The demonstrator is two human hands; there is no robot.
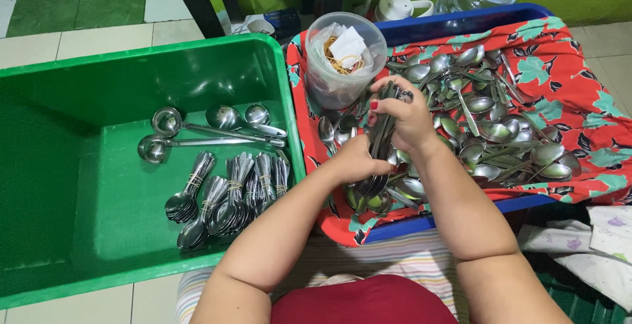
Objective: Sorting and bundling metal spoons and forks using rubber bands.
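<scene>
Both hands are clamped on one bundle of spoons (380, 141), held nearly upright, bowls down, handles up. Left hand (355, 161) grips low, right hand (409, 119) wraps the top, fingers closed tight. Right behind the fingertips sits a tub (345, 57) of rubber bands; loose spoons (500, 133) crowd the cloth (592, 100) rightward. Green bin (79, 100) to the left has open floor.
</scene>
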